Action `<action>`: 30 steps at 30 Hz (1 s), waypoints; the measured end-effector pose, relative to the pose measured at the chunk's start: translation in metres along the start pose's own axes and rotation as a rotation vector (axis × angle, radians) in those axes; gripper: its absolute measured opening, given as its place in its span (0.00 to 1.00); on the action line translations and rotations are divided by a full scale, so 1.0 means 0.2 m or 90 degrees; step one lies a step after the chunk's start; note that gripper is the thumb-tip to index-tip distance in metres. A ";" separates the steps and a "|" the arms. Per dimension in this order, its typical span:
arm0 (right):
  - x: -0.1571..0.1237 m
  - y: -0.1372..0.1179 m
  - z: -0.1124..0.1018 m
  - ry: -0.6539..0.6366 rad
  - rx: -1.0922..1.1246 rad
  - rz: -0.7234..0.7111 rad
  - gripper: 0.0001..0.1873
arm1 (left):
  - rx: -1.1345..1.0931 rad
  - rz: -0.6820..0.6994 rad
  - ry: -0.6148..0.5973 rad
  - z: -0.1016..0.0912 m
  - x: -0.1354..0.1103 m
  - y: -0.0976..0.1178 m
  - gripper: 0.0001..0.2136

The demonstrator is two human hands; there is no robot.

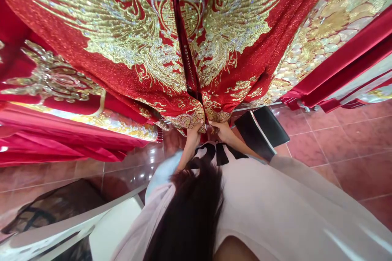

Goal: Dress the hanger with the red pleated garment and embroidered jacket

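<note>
So my left hand (194,131) and right hand (223,130) are pinching the jacket (159,55) low down, either side of its opening, probably keeping both halves even; it's hanging just beyond them.

Glossy reddish square-tiled floor (333,149): pale joints.
White hard-edged furniture piece (116,222): base out of sight.
Dark sheer-looking soft bundle (64,206): on floor, beyond furniture piece.
Black flat-sided pale-striped object (272,126): right of furniture piece, well apart; floor contact unclear.

The garment (245,65) I've got is sparkly red with mirrored gold-and-silver birds (131,40), gold scallops (185,120) near the edge; floor tiles (346,142) pinkish red, my top (263,195) whitish.
</note>
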State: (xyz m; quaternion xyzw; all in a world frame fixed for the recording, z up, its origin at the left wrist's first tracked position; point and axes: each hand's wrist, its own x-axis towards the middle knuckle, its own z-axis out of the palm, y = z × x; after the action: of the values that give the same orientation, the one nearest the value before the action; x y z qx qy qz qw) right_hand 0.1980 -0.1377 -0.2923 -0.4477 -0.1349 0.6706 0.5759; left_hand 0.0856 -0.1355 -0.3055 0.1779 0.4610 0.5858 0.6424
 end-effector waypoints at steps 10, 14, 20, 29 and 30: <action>0.02 0.01 0.00 0.049 0.007 -0.023 0.24 | -0.001 0.024 -0.008 0.04 -0.02 0.00 0.26; 0.04 0.02 0.00 0.077 0.012 -0.013 0.23 | 0.015 0.044 -0.005 0.05 -0.02 0.01 0.25; 0.06 0.00 0.03 0.093 0.002 0.034 0.21 | 0.029 0.064 0.014 0.05 -0.02 -0.01 0.24; 0.05 0.00 0.00 0.079 -0.153 0.152 0.18 | 0.001 0.009 -0.025 0.04 -0.03 -0.01 0.25; 0.03 0.00 -0.03 0.068 -0.187 0.194 0.17 | 0.001 0.006 -0.020 0.03 -0.03 -0.01 0.25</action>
State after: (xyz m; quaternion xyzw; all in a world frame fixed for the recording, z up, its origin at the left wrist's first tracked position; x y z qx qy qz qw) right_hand 0.2028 -0.1342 -0.2971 -0.5769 -0.1311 0.6983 0.4031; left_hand 0.0926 -0.1390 -0.3015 0.1897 0.4501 0.5858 0.6468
